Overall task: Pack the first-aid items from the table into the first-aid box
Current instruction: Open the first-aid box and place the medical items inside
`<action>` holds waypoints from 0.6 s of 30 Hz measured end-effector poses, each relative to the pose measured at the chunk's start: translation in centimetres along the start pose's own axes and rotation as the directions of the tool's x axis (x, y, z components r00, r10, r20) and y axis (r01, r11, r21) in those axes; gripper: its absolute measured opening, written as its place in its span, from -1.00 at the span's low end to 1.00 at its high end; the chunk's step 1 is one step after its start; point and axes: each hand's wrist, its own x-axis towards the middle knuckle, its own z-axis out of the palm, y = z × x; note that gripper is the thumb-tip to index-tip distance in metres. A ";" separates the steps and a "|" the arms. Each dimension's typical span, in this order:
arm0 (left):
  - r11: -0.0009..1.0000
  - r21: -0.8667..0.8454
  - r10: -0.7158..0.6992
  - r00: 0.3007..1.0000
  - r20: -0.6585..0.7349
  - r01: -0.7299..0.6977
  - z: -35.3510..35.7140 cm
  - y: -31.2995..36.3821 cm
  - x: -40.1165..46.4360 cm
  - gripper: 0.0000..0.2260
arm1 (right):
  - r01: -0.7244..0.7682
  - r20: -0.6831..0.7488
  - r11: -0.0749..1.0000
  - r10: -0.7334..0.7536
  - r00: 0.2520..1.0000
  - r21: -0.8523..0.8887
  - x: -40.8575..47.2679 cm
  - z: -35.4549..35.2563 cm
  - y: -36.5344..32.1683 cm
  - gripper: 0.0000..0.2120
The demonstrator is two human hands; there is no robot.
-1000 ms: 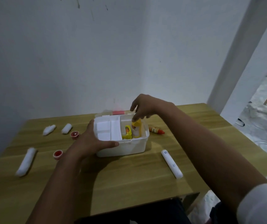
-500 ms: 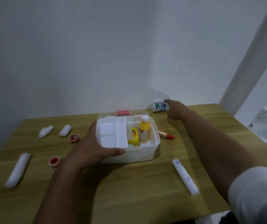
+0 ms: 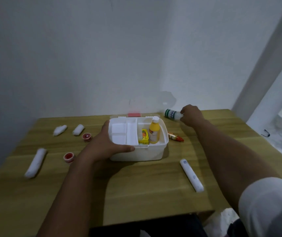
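The white first-aid box (image 3: 154, 153) stands open mid-table, its lid tipped back toward the wall. Inside its right half stand an orange bottle (image 3: 154, 131) and a small yellow carton (image 3: 143, 137); a white divided tray fills the left half. My left hand (image 3: 105, 142) grips the box's left front corner, thumb over the rim. My right hand (image 3: 190, 115) reaches to the far right of the table and closes on a white bottle with a green label (image 3: 172, 114), which lies on its side by the wall.
A small red-tipped tube (image 3: 175, 136) lies right of the box. A long white roll (image 3: 191, 175) is at the front right. Left of the box are two cotton wads (image 3: 60, 130), two red-capped tubs (image 3: 87, 136) and another white roll (image 3: 35, 159).
My right hand left the orange bottle standing in the box, swung out to the far right and closed on the white bottle. My left hand has stayed on the box.
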 end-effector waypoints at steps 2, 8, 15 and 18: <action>1.000 0.023 -0.015 1.000 0.007 0.015 -0.1 0.3 0.0 0.13 | 0.015 -0.101 0.988 0.001 0.995 0.153 -1.0 -1.9 -0.7 -0.71; 0.996 0.038 -0.078 0.997 0.014 0.077 -0.2 1.2 -0.7 0.12 | 0.155 -0.232 0.837 -0.034 0.972 0.525 -3.8 -11.5 -4.6 -0.63; 0.983 0.069 -0.169 0.986 0.009 0.168 0.3 2.5 -1.8 0.11 | 0.246 0.013 0.830 -0.291 0.957 0.501 -9.8 -18.2 -10.7 -0.70; 0.986 0.058 -0.159 0.987 -0.010 0.159 0.6 2.6 -2.4 0.07 | 0.298 0.123 0.887 -0.359 0.925 0.352 -12.0 -16.7 -12.4 -0.69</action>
